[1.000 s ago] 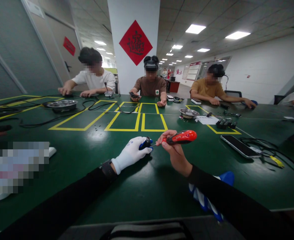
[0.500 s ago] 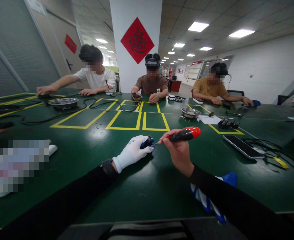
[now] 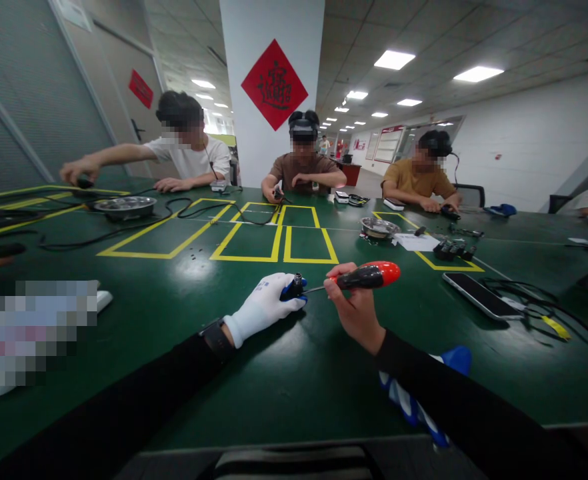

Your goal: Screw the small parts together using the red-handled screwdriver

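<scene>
My left hand (image 3: 269, 303), in a white and blue glove, is closed around a small black part (image 3: 297, 285) over the green table (image 3: 199, 400). My bare right hand (image 3: 357, 310) grips a red and black screwdriver (image 3: 369, 275) by the front of its handle. The thin metal shaft points left, and its tip reaches the black part or the glove's fingertips. Just where the tip sits cannot be made out. Under my right forearm lies a blue and white glove (image 3: 404, 397).
A phone (image 3: 481, 295) and cables lie to the right. Beyond are black parts (image 3: 454, 249), white paper (image 3: 417, 241) and metal bowls (image 3: 379, 227), (image 3: 125, 206) a second one at left. Yellow tape marks the table. Three people sit opposite.
My right hand has shifted slightly, and more of the screwdriver's shaft shows. Opposite, the middle person's arm has risen, and the right person's hand has drawn back from the blue item.
</scene>
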Available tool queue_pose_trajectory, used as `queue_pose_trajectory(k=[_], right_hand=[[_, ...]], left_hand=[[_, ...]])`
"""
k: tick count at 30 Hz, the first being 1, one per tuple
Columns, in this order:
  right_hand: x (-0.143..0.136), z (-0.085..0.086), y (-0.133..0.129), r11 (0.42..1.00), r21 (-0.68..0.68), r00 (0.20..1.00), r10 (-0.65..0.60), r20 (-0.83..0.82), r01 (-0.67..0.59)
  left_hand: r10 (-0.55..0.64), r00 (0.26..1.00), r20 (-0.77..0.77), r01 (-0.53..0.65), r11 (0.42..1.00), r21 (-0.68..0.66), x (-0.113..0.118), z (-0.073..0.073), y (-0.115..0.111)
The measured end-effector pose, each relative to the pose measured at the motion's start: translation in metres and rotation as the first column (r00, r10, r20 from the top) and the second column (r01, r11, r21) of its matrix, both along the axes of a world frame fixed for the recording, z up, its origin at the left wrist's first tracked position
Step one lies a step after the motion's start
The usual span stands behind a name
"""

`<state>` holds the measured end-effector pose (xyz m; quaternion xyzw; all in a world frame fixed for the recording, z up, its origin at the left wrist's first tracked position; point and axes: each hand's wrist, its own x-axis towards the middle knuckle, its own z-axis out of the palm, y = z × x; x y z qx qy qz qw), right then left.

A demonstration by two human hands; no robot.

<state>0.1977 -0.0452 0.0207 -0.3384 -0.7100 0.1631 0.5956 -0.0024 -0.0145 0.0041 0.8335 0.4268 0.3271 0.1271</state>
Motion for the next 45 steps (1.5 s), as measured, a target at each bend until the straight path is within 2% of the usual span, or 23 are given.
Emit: queue_pose_trajectory(k=[8,16,20,22,26,32,34,37,39,43,45], right_hand=[[0.000,-0.001,-0.001,1.000,0.028,1.000,-0.002,0.019,0.002],[0.001,-0.001,-0.001,1.000,0.028,1.000,-0.014,0.021,0.013],[0.000,0.004,-0.002,0.992,0.124,1.000,-0.021,-0.013,0.023],[-0.003,0.007,-0.003,0.989,0.149,0.997,0.020,-0.070,-0.009],[-0.009,0.004,-0.006,0.990,0.041,0.971,0.142,-0.190,-0.136],[-0.012,-0.001,-0.011,0.935,0.041,0.908,0.352,-0.226,-0.352],[-0.010,0.001,-0.012,0.934,0.037,0.915,0.355,-0.191,-0.355],[-0.007,0.007,-0.012,0.961,0.062,0.956,0.276,-0.101,-0.271],[-0.007,0.010,-0.012,0.964,0.106,0.961,0.254,-0.108,-0.242],[-0.013,0.007,-0.011,0.929,0.100,0.895,0.369,-0.249,-0.355],[-0.015,0.003,-0.012,0.929,0.061,0.891,0.368,-0.266,-0.366]], left_hand=[[-0.011,1.000,-0.011,0.012,1.000,0.022,0.000,0.001,-0.001],[-0.008,1.000,0.007,0.008,1.000,-0.021,0.000,0.005,-0.004],[-0.003,1.000,0.030,0.005,0.998,-0.060,0.000,0.005,-0.003],[0.001,1.000,0.031,0.001,0.998,-0.062,0.000,0.004,-0.003],[0.016,1.000,0.006,-0.016,1.000,-0.021,0.001,0.004,-0.003],[0.030,0.999,-0.027,-0.030,1.000,0.010,0.002,0.005,-0.004],[0.029,0.999,-0.025,-0.029,1.000,0.007,0.002,0.005,-0.004],[0.021,1.000,-0.021,-0.021,1.000,0.000,0.002,0.005,-0.004],[0.018,1.000,-0.014,-0.018,1.000,0.001,0.002,0.005,-0.004],[0.013,1.000,-0.016,-0.014,1.000,-0.002,0.001,0.006,-0.004],[0.011,1.000,-0.021,-0.011,1.000,-0.008,0.001,0.007,-0.005]])
